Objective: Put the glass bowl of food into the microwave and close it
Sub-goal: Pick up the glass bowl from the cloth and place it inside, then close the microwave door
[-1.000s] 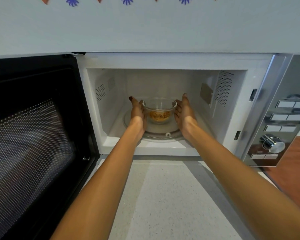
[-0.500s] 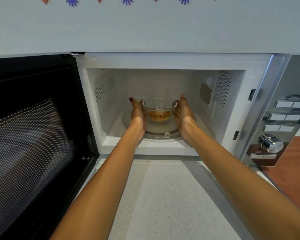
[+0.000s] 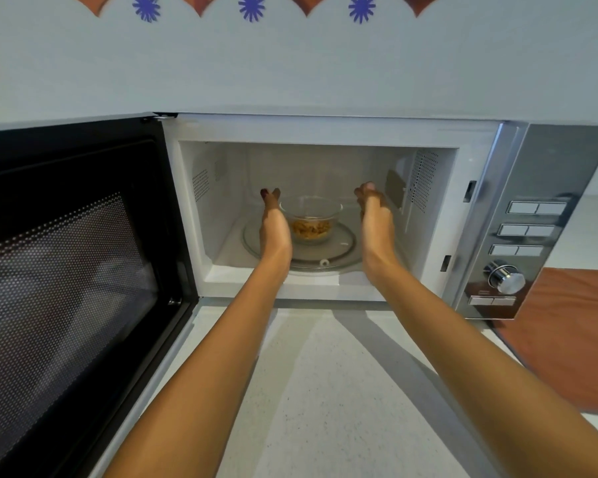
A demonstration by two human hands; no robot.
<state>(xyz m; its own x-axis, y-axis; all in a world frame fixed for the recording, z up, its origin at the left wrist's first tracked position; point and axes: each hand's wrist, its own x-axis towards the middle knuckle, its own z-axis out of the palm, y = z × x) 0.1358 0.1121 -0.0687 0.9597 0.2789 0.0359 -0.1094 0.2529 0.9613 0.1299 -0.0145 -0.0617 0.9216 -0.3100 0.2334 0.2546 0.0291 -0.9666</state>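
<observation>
A clear glass bowl (image 3: 312, 219) with yellowish food in its bottom stands on the glass turntable (image 3: 342, 251) inside the white microwave (image 3: 477, 188). My left hand (image 3: 273, 225) is flat beside the bowl's left wall, touching or nearly touching it. To the bowl's right, my right hand (image 3: 375, 219) is held up with a clear gap between it and the glass. Both hands have straight fingers and hold nothing. The black microwave door (image 3: 70, 270) is swung wide to the left.
A silver control panel (image 3: 528, 229) with buttons and a round knob (image 3: 506, 278) sits right of the cavity. A speckled white counter (image 3: 318, 391) lies below. A brown board (image 3: 573, 332) lies at the right, and a pale wall rises behind.
Both hands have drawn away from the bowl's sides, the right one clearly outward and upward. The bowl stays on the turntable.
</observation>
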